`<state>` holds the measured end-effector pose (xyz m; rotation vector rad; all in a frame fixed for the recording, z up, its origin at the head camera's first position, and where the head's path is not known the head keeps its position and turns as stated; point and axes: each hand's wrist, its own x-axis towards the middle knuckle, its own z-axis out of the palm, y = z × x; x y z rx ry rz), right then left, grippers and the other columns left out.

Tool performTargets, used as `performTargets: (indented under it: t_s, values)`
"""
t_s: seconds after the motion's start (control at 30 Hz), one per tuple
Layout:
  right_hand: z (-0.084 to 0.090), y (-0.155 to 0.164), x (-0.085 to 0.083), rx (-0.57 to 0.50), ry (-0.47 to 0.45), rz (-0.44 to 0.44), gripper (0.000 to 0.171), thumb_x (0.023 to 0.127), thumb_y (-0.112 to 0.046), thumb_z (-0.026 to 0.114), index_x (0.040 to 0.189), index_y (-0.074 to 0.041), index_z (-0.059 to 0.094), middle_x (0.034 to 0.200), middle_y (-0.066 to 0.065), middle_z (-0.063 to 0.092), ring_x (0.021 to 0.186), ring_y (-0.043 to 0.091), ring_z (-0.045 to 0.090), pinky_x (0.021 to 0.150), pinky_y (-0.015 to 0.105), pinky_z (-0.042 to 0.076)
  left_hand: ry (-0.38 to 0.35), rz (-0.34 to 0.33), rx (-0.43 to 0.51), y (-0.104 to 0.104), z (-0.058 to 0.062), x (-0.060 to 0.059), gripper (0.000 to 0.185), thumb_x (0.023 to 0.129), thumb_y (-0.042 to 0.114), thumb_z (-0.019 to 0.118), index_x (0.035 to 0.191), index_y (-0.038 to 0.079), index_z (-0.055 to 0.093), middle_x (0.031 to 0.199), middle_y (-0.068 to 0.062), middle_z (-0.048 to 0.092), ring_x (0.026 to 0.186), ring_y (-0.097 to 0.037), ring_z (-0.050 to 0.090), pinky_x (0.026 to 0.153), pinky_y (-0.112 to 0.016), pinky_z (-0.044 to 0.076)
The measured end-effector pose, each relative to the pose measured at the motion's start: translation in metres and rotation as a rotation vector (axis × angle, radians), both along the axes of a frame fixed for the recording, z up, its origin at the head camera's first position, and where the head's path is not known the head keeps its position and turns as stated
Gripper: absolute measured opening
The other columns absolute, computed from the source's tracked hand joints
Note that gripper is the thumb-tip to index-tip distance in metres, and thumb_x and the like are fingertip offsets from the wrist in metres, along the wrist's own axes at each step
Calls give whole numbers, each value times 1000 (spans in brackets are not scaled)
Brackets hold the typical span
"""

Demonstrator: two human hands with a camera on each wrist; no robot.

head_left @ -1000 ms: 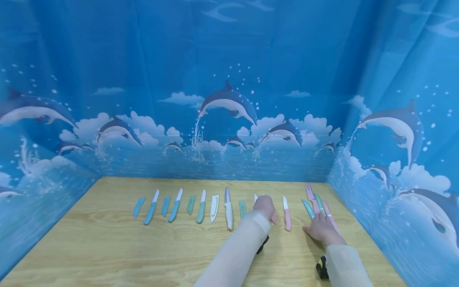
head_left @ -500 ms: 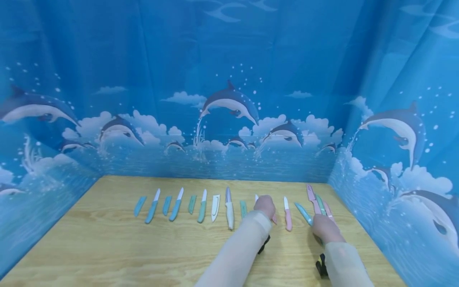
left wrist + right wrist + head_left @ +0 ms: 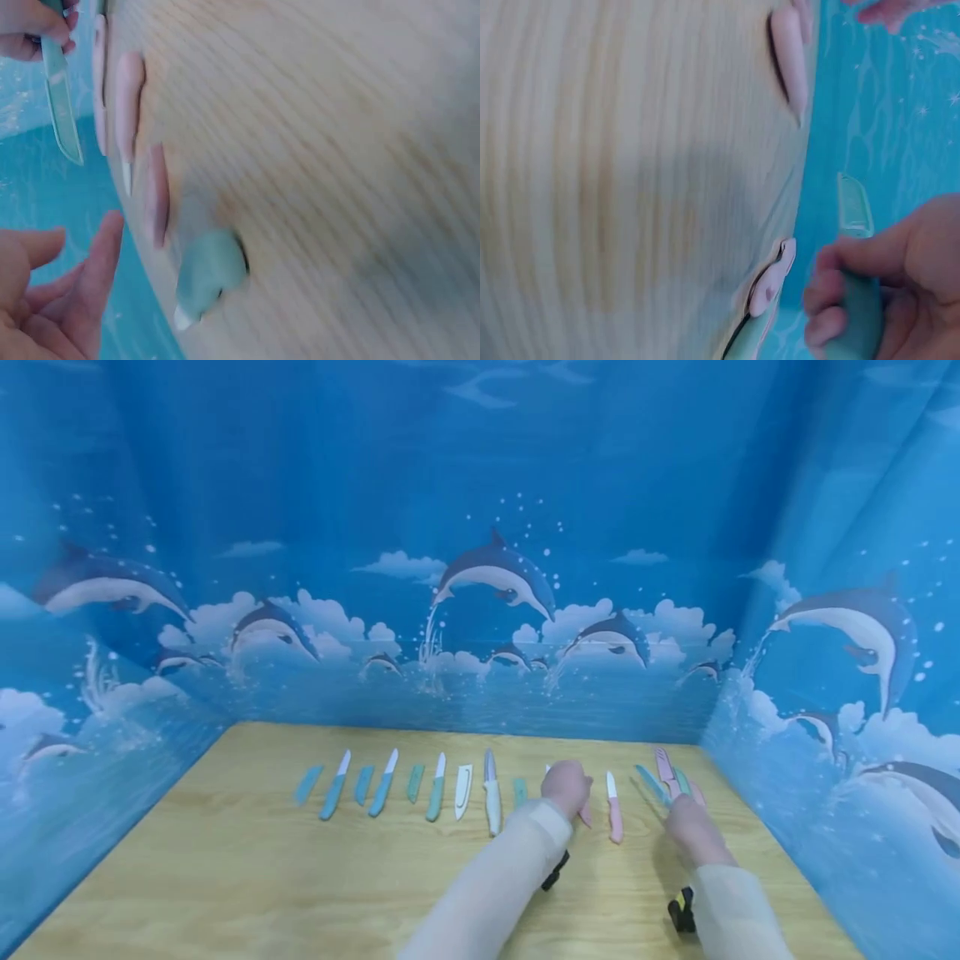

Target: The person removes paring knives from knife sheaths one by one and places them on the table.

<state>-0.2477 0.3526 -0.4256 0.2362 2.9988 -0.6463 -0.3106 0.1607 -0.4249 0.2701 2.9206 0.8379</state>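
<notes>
Fingers of the right hand curl round the handle of a teal knife, lifted off the desk with its blade aimed away from the person; the right wrist view shows the blade against the blue backdrop. Fingers of the left hand are straight and hold nothing in the left wrist view, resting at or just above a pink sheath; whether they touch it cannot be told.

Ordered by size: backdrop, desk, the row of teal and white knives and sheaths to the left, then a pink knife between the two hands, then a small cluster of pink and green pieces just beside the right hand.

Risks, as judged from this frame. The held blade is bare and near the pink knife and the cluster; a sideways swing could knock either out of line. The grip sits low on the handle, so a slip could drop the knife onto the desk or towards the left hand. The left hand, near the pink sheath, could nudge it into the pink knife.
</notes>
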Motion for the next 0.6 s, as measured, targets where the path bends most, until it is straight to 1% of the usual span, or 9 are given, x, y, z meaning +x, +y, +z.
performTargets:
  t_s: [0.03,0.1,0.13,0.2,0.27,0.33,0.4,0.47,0.6]
  values:
    - [3,-1,0,-1,12,-12,24,95,0,39,109,18,48,131,42,38,101,50,53,82,52,48,25,-17,9,-2,4,2,29,98,33,57,92,9,73,86,-2,73,86,-15,68,83,-26,54]
    - [7,-5,1,-24,29,-25,29,99,-5,36,112,18,47,127,40,42,95,48,54,77,50,48,51,-54,30,-10,11,4,33,98,37,55,111,11,69,102,0,73,96,-14,67,89,-27,52]
    - [10,-9,3,-37,35,-26,31,100,-8,35,114,18,47,120,38,46,89,46,55,72,48,48,74,-70,44,-15,14,5,36,98,38,56,122,13,64,113,0,70,103,-14,66,90,-27,52]
    - [14,-21,5,-46,55,-14,36,103,-13,35,116,18,48,94,27,55,73,36,54,64,42,48,110,-112,75,-28,18,7,48,98,40,55,139,17,50,133,1,60,118,-15,59,97,-29,49]
    - [16,-35,8,-51,62,8,39,104,-17,36,118,17,48,76,16,54,61,23,47,54,35,42,157,-179,81,-42,20,10,55,98,41,53,146,18,42,144,0,51,128,-15,52,104,-30,44]
    - [17,-50,11,-51,60,35,40,104,-20,38,121,15,48,78,13,57,62,20,48,54,33,42,220,-255,67,-59,18,15,60,98,41,53,150,17,34,150,-1,43,136,-18,43,110,-31,38]
    - [18,-65,14,-43,68,78,37,103,-20,41,119,12,51,81,12,61,64,19,51,56,33,43,299,-328,8,-76,16,21,66,97,41,54,152,14,29,155,-3,36,141,-21,36,114,-33,32]
    - [20,-80,19,-37,82,145,31,102,-19,46,116,7,55,81,10,62,63,19,52,55,33,43,367,-380,-59,-92,14,27,72,95,41,57,153,12,25,156,-5,32,144,-22,31,116,-35,28]
    - [23,-110,30,-58,130,305,14,99,-15,53,99,-3,61,69,2,54,57,13,45,52,28,39,411,-450,-198,-121,15,44,79,93,49,57,153,9,23,157,-7,30,145,-26,29,118,-43,23]
